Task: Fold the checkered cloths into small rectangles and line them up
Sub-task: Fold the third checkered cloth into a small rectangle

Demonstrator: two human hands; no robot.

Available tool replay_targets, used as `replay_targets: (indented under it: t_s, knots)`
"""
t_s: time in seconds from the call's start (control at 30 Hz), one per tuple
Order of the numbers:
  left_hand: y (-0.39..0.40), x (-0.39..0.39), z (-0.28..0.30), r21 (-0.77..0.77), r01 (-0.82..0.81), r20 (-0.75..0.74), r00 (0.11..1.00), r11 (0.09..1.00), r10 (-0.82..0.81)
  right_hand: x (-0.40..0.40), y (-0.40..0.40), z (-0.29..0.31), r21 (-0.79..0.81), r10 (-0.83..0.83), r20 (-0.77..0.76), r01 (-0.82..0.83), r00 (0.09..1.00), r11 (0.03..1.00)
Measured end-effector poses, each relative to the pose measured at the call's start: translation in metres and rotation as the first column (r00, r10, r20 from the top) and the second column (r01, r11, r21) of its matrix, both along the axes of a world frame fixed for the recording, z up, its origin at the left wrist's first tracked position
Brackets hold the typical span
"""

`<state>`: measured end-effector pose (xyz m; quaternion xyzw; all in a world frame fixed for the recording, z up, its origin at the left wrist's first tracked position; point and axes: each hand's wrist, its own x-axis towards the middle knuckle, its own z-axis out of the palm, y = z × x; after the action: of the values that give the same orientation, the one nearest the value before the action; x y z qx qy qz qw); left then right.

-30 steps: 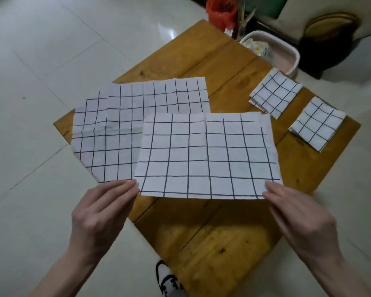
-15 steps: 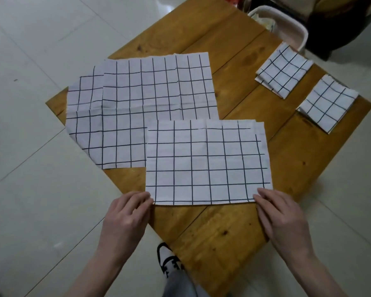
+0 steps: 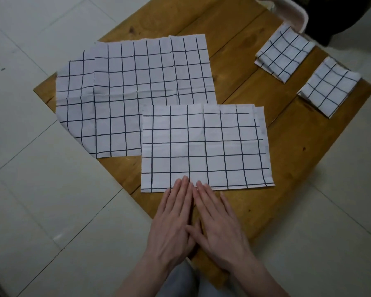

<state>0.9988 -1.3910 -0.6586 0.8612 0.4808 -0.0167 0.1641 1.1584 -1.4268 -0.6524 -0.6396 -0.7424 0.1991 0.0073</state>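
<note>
Half-folded cloth lies flat on the wooden table, near edge close to the table's front corner. It is doubled over once: a second layer peeks out along its right edge, so the layers are slightly off. Both hands sit side by side at the middle of its near edge, fingers straight and together, gripping nothing. Left hand and right hand have fingertips just over the hem, palms on bare wood, thumbs touching. Probably pressing the edge flat, or smoothing it before the next fold; the cloth is still too big for a small rectangle.

Behind and left of that cloth, partly tucked under its far left corner, lie unfolded cloths, at least two overlapping, waiting their turn. Far right of it, two folded cloths and sit near each other along the table's right edge, a row already started. A white basket sits past them at the table's far corner. Tiled floor around.
</note>
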Motion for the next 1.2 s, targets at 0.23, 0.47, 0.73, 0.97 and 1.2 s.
replay_targets:
  t_s: [0.23, 0.47, 0.73, 0.97, 1.2]
  knots:
    - [0.002, -0.011, -0.003, -0.031, 0.032, -0.018, 0.999, 0.999, -0.032, 0.006, -0.003, -0.005, -0.038, -0.002, 0.004, 0.002, 1.0, 0.999]
    - [0.006, -0.033, -0.004, -0.024, -0.001, -0.049, 0.999, 1.0, 0.0, 0.026, -0.007, -0.007, -0.052, -0.07, 0.024, 0.071, 0.997, 0.996]
    - [0.006, -0.035, -0.002, -0.011, -0.028, -0.054, 0.998, 1.0, 0.027, 0.058, -0.015, -0.007, -0.021, -0.196, 0.065, 0.197, 0.979, 0.98]
    - [0.006, -0.054, -0.006, 0.024, -0.072, -0.071, 0.995, 0.997, 0.074, 0.092, -0.021, -0.009, -0.001, -0.29, 0.086, 0.291, 0.953, 0.957]
    - [0.005, -0.065, -0.011, 0.058, -0.123, -0.053, 0.991, 0.991, 0.126, 0.105, -0.025, -0.012, 0.038, -0.336, 0.112, 0.334, 0.935, 0.942]
